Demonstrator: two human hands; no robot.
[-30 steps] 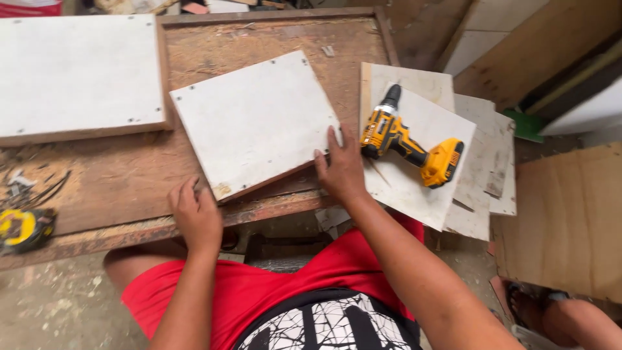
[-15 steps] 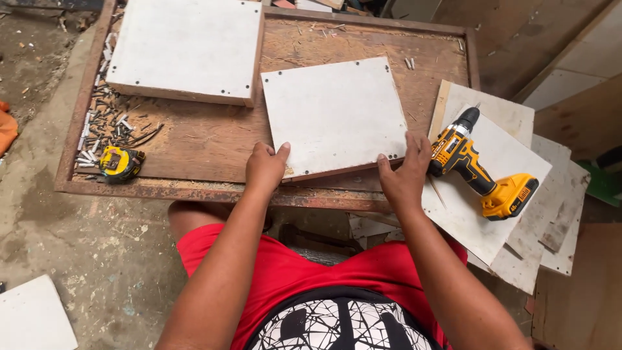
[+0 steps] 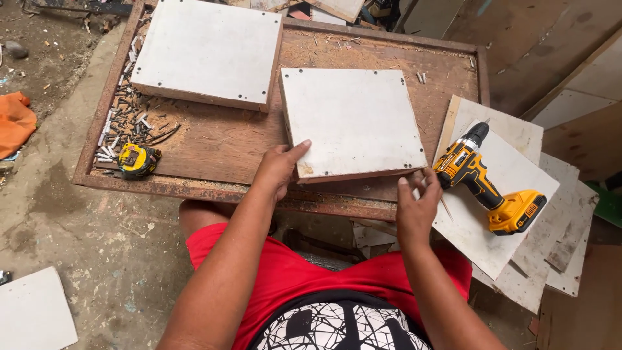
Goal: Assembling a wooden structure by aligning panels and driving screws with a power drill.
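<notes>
Left grip (image 3: 280,167) on white panel (image 3: 353,122) | right grip (image 3: 418,201) seemingly touching | worn workbench (image 3: 220,146)

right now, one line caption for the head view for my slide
Left hand on the near white panel on the wooden workbench, right hand at its corner, cordless drill beside.

white square panel (image 3: 353,120), flat on workbench (image 3: 220,146)
</notes>
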